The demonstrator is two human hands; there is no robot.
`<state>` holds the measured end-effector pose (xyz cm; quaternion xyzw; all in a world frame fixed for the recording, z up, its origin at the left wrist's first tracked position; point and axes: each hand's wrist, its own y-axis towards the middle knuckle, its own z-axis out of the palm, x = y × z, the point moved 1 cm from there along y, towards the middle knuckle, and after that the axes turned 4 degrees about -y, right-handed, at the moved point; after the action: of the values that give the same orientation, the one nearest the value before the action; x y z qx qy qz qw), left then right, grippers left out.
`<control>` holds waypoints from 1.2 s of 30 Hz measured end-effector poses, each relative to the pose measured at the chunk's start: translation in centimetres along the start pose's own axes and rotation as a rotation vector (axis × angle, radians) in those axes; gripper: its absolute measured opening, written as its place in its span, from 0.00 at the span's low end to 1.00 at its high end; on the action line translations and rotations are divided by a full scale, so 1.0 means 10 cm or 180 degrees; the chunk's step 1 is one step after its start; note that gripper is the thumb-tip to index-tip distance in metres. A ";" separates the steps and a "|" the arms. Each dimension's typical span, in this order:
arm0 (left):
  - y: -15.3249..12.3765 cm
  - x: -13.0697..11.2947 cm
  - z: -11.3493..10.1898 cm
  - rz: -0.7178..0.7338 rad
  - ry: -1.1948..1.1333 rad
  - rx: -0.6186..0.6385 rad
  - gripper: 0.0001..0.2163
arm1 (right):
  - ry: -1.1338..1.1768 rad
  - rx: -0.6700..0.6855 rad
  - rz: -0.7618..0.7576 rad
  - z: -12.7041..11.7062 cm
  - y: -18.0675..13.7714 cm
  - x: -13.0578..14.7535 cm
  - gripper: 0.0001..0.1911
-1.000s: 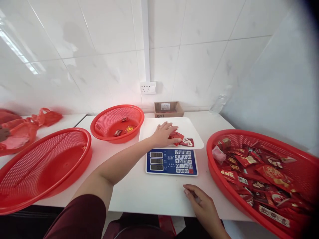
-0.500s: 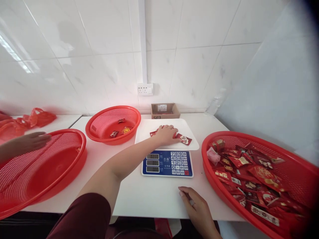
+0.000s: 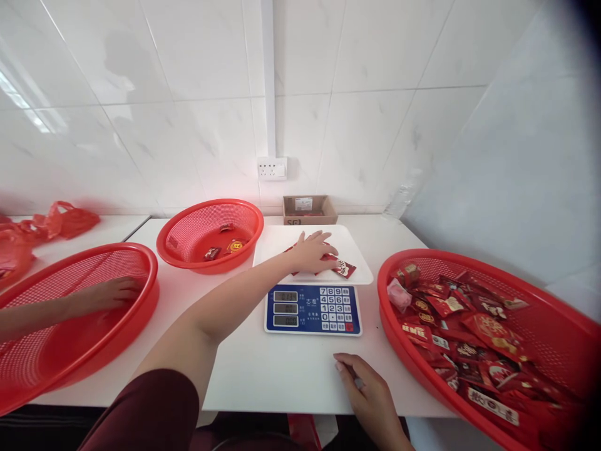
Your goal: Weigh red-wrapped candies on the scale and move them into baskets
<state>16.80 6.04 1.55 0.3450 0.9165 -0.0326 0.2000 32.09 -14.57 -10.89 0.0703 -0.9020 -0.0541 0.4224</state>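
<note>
My left hand (image 3: 310, 252) lies over red snack packets on the white pan (image 3: 359, 247) of a digital scale, its fingers spread. One red packet (image 3: 346, 269) with pale lettering sticks out to the right of the fingers; others are partly hidden under the palm. In front of the pan is the scale's blue panel (image 3: 312, 310) with keys and three small displays. My right hand (image 3: 373, 398) rests at the table's front edge, fingers loosely curled, with nothing visible in it. The big red basket (image 3: 392, 326) to its right holds many mostly red wrapped snacks (image 3: 469, 332).
A red basket (image 3: 164, 235) with a few packets stands behind left. Another red basket (image 3: 153, 275) at far left has a co-worker's hand (image 3: 113, 291) inside. A small cardboard box (image 3: 310, 219) and a clear plastic object (image 3: 399, 200) are by the wall. Red bags (image 3: 70, 219) lie at left.
My left hand's fingers have spread and lifted slightly over the packets. The co-worker's hand has gone down into the far-left basket. My right hand stays put.
</note>
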 end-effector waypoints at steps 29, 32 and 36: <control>-1.18 0.59 -0.37 -0.0875 0.0225 -0.1295 0.24 | -0.0074 0.0037 -0.0156 0.01 -0.01 -0.02 0.12; -1.45 0.71 -0.52 -0.1381 0.0613 -0.1460 0.23 | -0.0033 0.0044 -0.0159 0.00 -0.01 0.00 0.12; -1.79 0.93 -0.71 -0.2127 0.1123 -0.1333 0.26 | -0.0024 0.0025 -0.0145 -0.02 0.00 0.03 0.12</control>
<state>-3.56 -0.39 3.01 -0.0184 0.9848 0.1505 0.0845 32.04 -14.66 -10.49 0.0923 -0.9020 -0.0604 0.4174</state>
